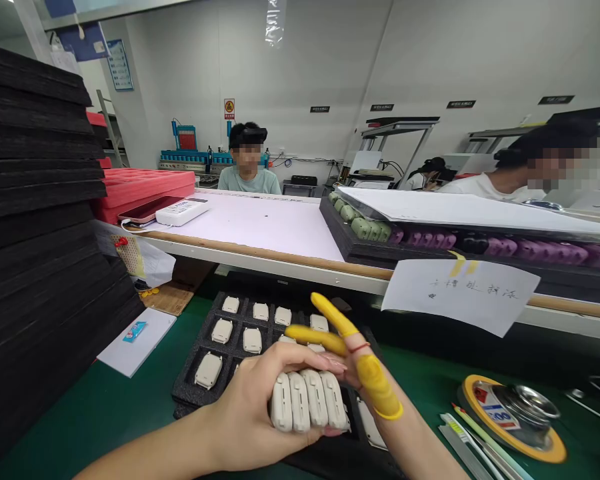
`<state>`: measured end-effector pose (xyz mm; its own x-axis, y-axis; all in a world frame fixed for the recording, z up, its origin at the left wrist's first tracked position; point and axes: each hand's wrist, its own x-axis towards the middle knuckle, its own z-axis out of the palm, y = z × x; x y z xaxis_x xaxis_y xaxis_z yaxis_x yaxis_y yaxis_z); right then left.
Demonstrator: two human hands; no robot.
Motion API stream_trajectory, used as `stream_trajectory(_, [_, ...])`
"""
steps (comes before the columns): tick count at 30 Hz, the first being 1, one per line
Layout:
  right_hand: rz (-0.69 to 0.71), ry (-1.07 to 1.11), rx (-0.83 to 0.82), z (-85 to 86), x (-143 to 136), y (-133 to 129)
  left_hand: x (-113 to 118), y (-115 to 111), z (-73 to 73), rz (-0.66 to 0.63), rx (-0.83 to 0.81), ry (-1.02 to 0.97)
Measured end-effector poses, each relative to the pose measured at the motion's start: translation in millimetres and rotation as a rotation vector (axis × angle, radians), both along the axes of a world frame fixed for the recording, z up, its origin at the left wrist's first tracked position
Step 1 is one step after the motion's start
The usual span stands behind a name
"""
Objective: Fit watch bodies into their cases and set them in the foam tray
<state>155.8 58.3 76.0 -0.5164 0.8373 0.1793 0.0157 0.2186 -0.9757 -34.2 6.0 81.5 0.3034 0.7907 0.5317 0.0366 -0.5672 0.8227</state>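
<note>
My left hand (250, 407) is wrapped round a row of several cream-white watch cases (307, 402), pressed side by side with their slotted edges towards me. Right behind them is my right hand (357, 357), its yellow-sleeved fingers stretched forward and apart; its palm side is close to the row, and whether it touches is hard to tell. Below both hands lies a black foam tray (194, 357) with square pockets. Similar single watch cases (209, 371) sit in its pockets. My hands cover part of the tray.
Black foam sheets (35, 267) are stacked high at left. A shelf (260, 257) crosses ahead, bearing red foam trays (145, 185), a white power bank (181, 212) and a tray of green and purple cases (370, 230). A tape roll (510, 417) lies right. People sit beyond.
</note>
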Motion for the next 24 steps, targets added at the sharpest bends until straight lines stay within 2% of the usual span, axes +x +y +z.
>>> stream_trajectory(4, [0.17, 0.034, -0.144, 4.3, -7, -1, -3, 8, -0.2, 0.032, 0.279, 0.115])
stream_trajectory(7, [0.236, 0.122, -0.151, 9.0, -15, -7, -4, 13, 1.2, -0.013, 0.338, 0.156])
stream_trajectory(11, [0.183, 0.131, -0.076, 10.3, -19, -17, -5, 14, -0.6, -0.022, 0.318, 0.188])
stream_trajectory(16, [-0.024, -0.067, 0.123, 5.7, -15, -24, -4, 9, -8.7, 0.034, 0.305, 0.207])
stream_trajectory(21, [0.04, 0.038, 0.206, 7.2, -22, -22, -3, 7, -8.0, 0.114, 0.331, 0.222])
stream_trajectory(24, [0.052, 0.082, 0.26, 11.8, -28, -20, -2, 9, -4.5, 0.103, 0.363, 0.232])
